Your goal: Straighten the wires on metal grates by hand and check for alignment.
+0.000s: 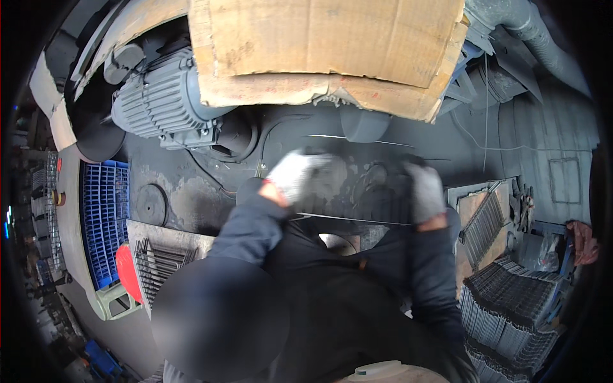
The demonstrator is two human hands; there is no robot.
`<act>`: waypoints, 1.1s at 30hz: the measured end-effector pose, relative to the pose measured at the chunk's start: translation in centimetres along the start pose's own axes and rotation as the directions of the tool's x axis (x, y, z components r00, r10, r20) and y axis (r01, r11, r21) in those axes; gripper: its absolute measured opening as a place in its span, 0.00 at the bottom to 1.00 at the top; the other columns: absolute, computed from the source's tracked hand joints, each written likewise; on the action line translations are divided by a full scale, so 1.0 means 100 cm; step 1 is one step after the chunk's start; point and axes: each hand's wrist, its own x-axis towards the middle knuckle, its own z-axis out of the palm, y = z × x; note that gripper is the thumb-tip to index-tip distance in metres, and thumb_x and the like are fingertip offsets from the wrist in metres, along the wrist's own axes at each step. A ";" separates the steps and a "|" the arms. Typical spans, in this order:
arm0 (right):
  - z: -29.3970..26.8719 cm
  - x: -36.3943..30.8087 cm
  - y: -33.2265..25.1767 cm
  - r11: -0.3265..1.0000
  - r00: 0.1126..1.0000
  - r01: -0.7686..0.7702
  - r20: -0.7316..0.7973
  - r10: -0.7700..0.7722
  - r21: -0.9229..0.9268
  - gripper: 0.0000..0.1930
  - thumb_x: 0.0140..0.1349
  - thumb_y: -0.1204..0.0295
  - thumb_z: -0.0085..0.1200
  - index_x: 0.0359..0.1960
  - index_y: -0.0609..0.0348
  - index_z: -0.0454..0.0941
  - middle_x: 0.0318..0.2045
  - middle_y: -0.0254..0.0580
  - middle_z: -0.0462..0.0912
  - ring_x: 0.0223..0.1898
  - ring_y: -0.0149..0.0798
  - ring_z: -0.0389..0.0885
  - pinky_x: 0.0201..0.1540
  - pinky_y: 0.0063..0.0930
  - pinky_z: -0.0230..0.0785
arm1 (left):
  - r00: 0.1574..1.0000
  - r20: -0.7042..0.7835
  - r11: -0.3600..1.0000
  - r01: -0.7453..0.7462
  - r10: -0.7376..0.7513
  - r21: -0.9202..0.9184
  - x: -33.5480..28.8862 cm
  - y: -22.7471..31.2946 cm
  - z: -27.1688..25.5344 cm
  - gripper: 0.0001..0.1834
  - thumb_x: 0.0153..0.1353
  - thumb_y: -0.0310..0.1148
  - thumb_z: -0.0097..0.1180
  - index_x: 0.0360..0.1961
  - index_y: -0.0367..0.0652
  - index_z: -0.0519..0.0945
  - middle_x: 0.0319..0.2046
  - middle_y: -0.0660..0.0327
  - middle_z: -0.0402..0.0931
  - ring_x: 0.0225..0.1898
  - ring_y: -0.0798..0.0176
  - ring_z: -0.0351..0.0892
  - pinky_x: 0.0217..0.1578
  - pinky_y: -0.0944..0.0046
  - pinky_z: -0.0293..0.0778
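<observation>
Your two gloved hands are raised apart over a dark, dusty work area, a blurred, thin-edged piece (354, 219) between them.
Nearest you, stacked wire racks (507, 297) stand at the right and dark metal bars (165, 263) lie at the left; beyond them, your left hand (295, 177) and right hand (426, 191) flank the piece, fingers too smeared to tell whether they grip it. If they do, an uneven hold could let it tip or slip. A dark cable (207, 172) runs near your left hand and might snag a swinging edge. Farther off, a grey ribbed motor (159, 99) sits at the left, below a cardboard sheet (325, 45).
</observation>
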 end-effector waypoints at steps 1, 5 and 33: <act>-0.029 -0.016 -0.028 0.957 0.996 0.009 -0.083 -0.035 -0.291 0.14 0.75 0.71 0.55 0.51 0.66 0.90 0.40 0.46 0.92 0.40 0.37 0.91 0.47 0.30 0.82 | 0.983 -0.012 0.972 0.178 -0.182 -0.150 0.000 0.031 0.048 0.08 0.73 0.32 0.65 0.46 0.40 0.84 0.33 0.62 0.83 0.30 0.63 0.84 0.32 0.59 0.82; -0.075 -0.050 -0.086 0.909 0.930 -0.229 -0.196 0.309 0.347 0.13 0.75 0.72 0.58 0.55 0.66 0.84 0.45 0.40 0.90 0.40 0.33 0.88 0.46 0.25 0.79 | 0.978 0.082 0.930 0.206 -0.190 -0.305 0.002 0.018 0.108 0.21 0.73 0.36 0.67 0.58 0.36 0.74 0.43 0.54 0.85 0.33 0.63 0.83 0.31 0.58 0.84; 0.048 -0.126 -0.036 0.664 0.963 0.158 -0.262 0.058 0.731 0.26 0.75 0.83 0.58 0.72 0.60 0.71 0.63 0.48 0.82 0.59 0.42 0.84 0.63 0.37 0.80 | 0.854 -0.489 0.886 -0.354 0.176 -0.300 -0.106 0.021 0.109 0.18 0.70 0.20 0.68 0.58 0.40 0.78 0.46 0.61 0.85 0.44 0.67 0.86 0.46 0.66 0.81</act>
